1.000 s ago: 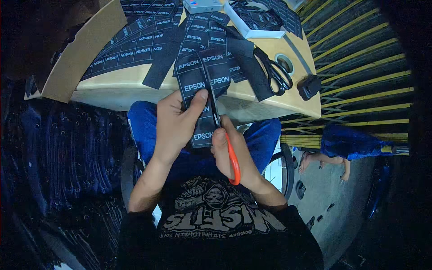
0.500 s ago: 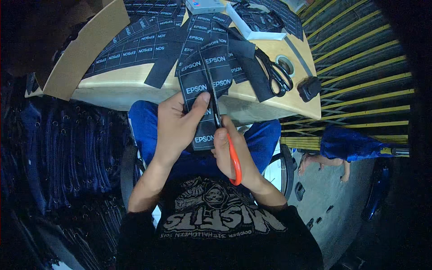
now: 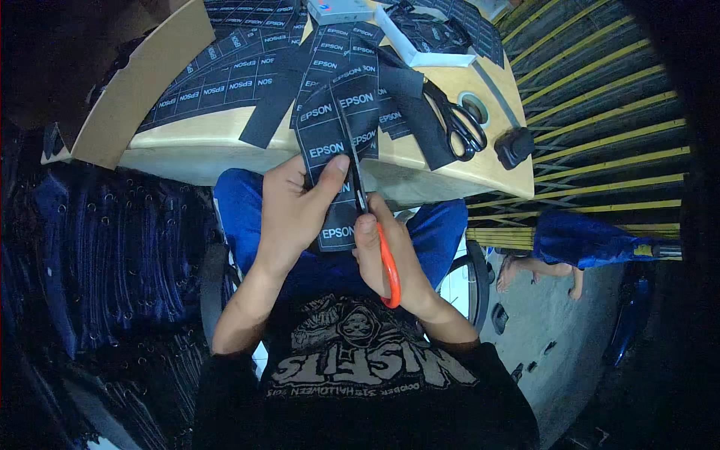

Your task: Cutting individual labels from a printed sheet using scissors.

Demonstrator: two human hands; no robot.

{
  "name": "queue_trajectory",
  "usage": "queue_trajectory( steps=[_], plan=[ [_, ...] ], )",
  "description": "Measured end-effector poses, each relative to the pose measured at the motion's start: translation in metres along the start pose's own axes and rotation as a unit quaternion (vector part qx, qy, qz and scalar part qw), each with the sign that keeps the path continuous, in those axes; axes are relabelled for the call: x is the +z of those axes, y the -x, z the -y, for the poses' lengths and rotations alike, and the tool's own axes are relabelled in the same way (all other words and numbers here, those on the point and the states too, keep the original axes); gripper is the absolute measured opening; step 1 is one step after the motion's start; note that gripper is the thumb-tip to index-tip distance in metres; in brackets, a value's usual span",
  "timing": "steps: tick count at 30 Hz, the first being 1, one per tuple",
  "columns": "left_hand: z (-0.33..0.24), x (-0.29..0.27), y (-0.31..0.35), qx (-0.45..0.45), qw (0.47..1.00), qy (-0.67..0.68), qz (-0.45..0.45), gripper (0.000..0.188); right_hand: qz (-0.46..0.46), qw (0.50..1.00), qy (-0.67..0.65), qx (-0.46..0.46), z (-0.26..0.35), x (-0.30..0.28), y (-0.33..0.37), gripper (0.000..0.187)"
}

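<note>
black label strip [image 3: 335, 161] in left hand [image 3: 289, 210]; right hand [image 3: 382, 247] cutting, orange scissors [image 3: 375, 232].

A black strip of labels [image 3: 335, 154] with white lettering hangs upright off the counter edge, orange-handled scissors [image 3: 373, 229] cutting lengthwise up its middle.

Dim, dark corners — fisheye-bent edges
</note>
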State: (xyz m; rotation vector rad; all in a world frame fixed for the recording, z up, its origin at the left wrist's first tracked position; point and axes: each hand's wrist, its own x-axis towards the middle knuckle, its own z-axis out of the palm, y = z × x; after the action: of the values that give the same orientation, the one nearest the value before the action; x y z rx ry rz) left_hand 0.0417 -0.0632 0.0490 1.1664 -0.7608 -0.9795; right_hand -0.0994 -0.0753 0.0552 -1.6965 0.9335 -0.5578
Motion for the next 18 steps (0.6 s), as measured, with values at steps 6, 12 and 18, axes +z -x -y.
queue_trajectory(
  steps=[6, 12, 18],
  plan=[
    [0.001, -0.003, 0.001, 0.011, 1.0, -0.004, 0.016, 0.017, 0.007, 1.0, 0.007, 0.02, 0.008, -0.003, -0.002, 0.031],
    [-0.003, -0.01, -0.006, -0.011, 0.998, 0.055, -0.001, 0.03, 0.007, 1.0, 0.002, 0.016, -0.001, -0.004, 0.001, 0.031],
    [-0.013, -0.001, -0.02, 0.001, 0.999, 0.022, -0.036, 0.026, -0.005, 1.0, -0.013, 0.008, -0.008, 0.002, 0.004, 0.066]
  ],
)
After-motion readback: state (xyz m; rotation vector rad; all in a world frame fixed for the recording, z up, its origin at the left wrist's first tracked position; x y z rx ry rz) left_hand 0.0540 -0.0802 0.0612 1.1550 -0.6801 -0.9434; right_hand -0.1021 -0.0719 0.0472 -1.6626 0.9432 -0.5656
